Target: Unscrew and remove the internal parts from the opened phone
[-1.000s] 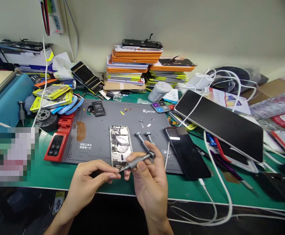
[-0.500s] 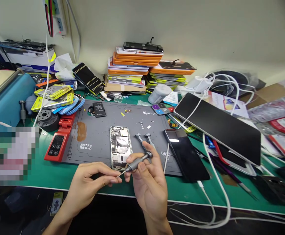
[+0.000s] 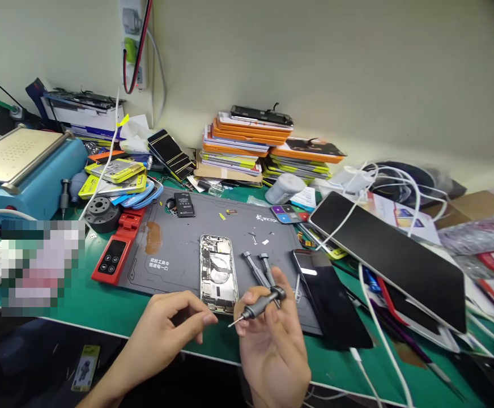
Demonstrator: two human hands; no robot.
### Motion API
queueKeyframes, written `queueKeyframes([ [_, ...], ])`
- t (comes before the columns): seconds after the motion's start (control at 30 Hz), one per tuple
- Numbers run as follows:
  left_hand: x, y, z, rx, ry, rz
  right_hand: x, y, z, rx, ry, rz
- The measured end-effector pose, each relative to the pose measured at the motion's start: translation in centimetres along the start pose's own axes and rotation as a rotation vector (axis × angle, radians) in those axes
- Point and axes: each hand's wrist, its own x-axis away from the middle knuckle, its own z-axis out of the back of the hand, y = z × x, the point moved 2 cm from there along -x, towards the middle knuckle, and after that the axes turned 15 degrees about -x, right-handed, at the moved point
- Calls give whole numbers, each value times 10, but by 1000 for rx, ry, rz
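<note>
A small grey screwdriver (image 3: 256, 307) lies across the fingers of my right hand (image 3: 281, 348), held by thumb and fingers, its thin tip pointing left. My left hand (image 3: 168, 328) is pinched, thumb against fingertips, a short gap left of that tip; anything between the fingers is too small to make out. Just beyond both hands an opened phone (image 3: 220, 277) lies on the grey work mat (image 3: 179, 249), its inner parts showing. Two more grey screwdrivers (image 3: 253, 266) rest to its right, partly behind my right hand. A black phone battery (image 3: 184, 204) sits farther back on the mat.
A dark-screened phone (image 3: 332, 300) and a tablet (image 3: 391, 255) lie on the right among white cables (image 3: 377, 328). Stacked orange boxes (image 3: 251, 133) stand by the wall. At left are a red control panel (image 3: 111, 259), a round black holder (image 3: 102, 214) and a blue machine (image 3: 51, 175).
My left hand has come away from the screwdriver's tip, leaving a gap. The screwdriver stays in my right hand. The whole view has shifted, with things now lower and farther right.
</note>
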Motion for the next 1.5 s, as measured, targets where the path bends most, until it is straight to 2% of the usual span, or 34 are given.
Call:
queueKeyframes([
  [0.07, 0, -1, 0, 29, -2, -4, -1, -1, 1, 22, 16, 22],
  [0.13, 1, -3, 0, 71, -10, -23, -4, -6, 2, 86, 31, 106],
  [0.27, 2, -6, 1, 114, -23, -35, -13, -23, 8, 409, 54, 524],
  [0.3, 2, -6, 1, 114, -24, -35, -15, -25, 10, 515, 26, 624],
  [0.37, 3, -5, 2, 103, -31, -43, -17, -26, 13, 702, -133, 759],
  [0.43, 2, -3, 4, 78, -24, -48, -17, -22, 19, 843, -296, 819],
  [0.53, 0, -3, 5, 7, -19, -53, -15, -16, 28, 920, -368, 876],
  [0.87, -1, 1, 4, -46, -16, -89, -9, -17, 30, 963, -462, 846],
  [1.27, -1, -2, 3, -43, -20, -59, -8, -15, 28, 971, -491, 812],
  [1.5, 0, 1, 1, -12, -1, -37, -9, -16, 34, 902, -470, 781],
])
